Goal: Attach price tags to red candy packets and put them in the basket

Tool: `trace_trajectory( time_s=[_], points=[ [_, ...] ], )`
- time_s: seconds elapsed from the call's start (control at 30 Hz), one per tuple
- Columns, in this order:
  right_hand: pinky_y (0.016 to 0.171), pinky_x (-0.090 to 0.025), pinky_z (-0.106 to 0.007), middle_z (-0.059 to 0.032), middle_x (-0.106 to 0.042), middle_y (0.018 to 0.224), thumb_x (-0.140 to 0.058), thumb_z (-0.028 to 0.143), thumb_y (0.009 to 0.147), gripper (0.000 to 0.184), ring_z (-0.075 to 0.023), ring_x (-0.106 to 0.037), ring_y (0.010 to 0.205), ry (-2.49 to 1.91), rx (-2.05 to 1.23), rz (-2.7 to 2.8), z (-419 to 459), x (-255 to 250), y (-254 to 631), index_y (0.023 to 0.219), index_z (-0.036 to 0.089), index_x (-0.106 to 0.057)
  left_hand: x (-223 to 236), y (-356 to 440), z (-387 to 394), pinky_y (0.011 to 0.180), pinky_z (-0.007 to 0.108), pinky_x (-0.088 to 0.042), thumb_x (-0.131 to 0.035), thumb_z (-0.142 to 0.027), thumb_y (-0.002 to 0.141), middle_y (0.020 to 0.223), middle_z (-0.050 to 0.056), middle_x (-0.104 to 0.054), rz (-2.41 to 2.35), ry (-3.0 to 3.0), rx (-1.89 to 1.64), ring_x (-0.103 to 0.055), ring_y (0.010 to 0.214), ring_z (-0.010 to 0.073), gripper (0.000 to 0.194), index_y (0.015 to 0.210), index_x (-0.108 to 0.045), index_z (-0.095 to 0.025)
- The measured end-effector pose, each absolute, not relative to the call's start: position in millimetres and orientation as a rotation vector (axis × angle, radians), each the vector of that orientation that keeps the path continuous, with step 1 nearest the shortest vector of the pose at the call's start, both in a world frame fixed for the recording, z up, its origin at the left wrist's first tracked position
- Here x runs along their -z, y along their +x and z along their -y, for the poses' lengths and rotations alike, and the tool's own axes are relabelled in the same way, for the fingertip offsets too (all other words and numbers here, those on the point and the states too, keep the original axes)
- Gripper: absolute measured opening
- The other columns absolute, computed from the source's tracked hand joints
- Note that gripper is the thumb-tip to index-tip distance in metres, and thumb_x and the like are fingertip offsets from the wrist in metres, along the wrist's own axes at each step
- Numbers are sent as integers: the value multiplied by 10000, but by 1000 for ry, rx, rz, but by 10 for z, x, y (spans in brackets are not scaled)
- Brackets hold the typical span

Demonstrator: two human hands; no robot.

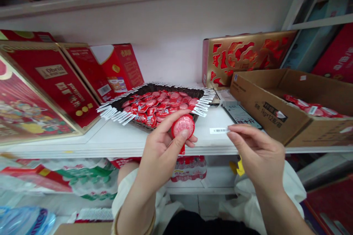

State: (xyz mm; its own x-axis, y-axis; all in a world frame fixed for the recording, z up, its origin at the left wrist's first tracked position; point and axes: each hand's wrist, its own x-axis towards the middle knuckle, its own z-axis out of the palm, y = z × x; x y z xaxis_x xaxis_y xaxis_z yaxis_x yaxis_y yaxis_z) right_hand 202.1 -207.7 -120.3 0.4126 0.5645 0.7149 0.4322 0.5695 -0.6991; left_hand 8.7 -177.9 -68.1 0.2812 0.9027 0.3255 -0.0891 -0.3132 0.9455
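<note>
Hands raised before white shelf: left hand gripping round red foil-wrapped packet between thumb and fingers, right hand pinching white barcode label at fingertips. Packet held just in front of dark woven tray, heaped with matching red packets, white tags fringing its rim. Cardboard carton holding more red packets on shelf at right, gold-and-red gift box behind it.

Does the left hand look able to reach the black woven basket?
Probably yes: the left hand sits just before the black woven basket, nothing between, though it holds a red wrapped disc.
</note>
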Motion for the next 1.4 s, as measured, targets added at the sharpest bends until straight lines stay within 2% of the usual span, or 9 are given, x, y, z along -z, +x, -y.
trace_trajectory(
  time_s=[0.13,0.23,0.4,0.6,0.77,0.93,1.13,1.33,1.4],
  points=[
    [536,-555,-230,-30,-752,802,-766,246,788,176,-147,-694,628,-1009,-234,1001,2225,1270,2155,962,228,-755,722,226,1941,452,198,-485,-724,-312,809,711,18,-710,-819,1370,-1104,-628,487,117,474,1229,-577,-149],
    [530,-553,-220,-28,-753,824,-767,225,787,140,-139,-693,617,-997,-190,1052,2329,1246,2154,927,236,-765,772,303,1978,484,208,-511,-744,-329,783,744,47,-726,-812,1328,-1061,-640,517,121,370,1076,-660,-119],
    [635,-569,-256,-15,-735,853,-729,138,807,176,-158,-689,745,-993,-39,1318,2393,1172,2087,908,278,-763,894,321,1998,579,246,-526,-602,-439,899,715,65,-742,-722,1283,-932,-668,582,147,475,1269,-647,-144],
    [643,-551,-280,-46,-686,894,-679,85,837,227,-163,-660,778,-921,-12,1531,2348,1141,2091,971,255,-745,966,322,2000,612,277,-526,-568,-534,894,773,97,-757,-679,1218,-887,-706,663,198,553,1295,-646,-162],
    [701,-546,-280,-50,-656,941,-679,72,836,254,-156,-649,836,-913,-13,1579,2304,1151,2093,1007,247,-746,961,344,1993,628,266,-535,-569,-493,908,755,66,-752,-706,1266,-851,-698,652,167,504,1312,-632,-199],
    [697,-540,-272,-38,-656,930,-681,70,826,273,-150,-643,821,-929,4,1594,2310,1159,2095,1009,262,-752,897,371,2011,598,243,-530,-661,-335,861,760,38,-738,-820,1361,-829,-688,660,157,483,1327,-612,-216],
    [702,-540,-283,-46,-657,931,-683,178,852,268,-164,-634,836,-976,-154,1530,2316,1168,2107,1111,248,-706,862,409,2034,642,238,-561,-662,-279,856,843,50,-739,-825,1404,-849,-681,687,137,435,1276,-619,-173],
    [595,-513,-228,-18,-680,794,-665,231,874,84,-125,-633,667,-1076,-258,1441,2284,1193,2074,931,212,-724,849,460,2058,654,215,-569,-700,-287,822,915,68,-739,-750,1337,-889,-697,691,125,278,1043,-626,-137],
    [595,-516,-214,-5,-686,771,-679,235,863,63,-113,-632,641,-1078,-289,1390,2284,1203,2070,903,212,-722,854,462,2055,668,210,-568,-689,-291,830,932,68,-744,-759,1328,-882,-710,715,129,265,1045,-635,-145]
  ],
)
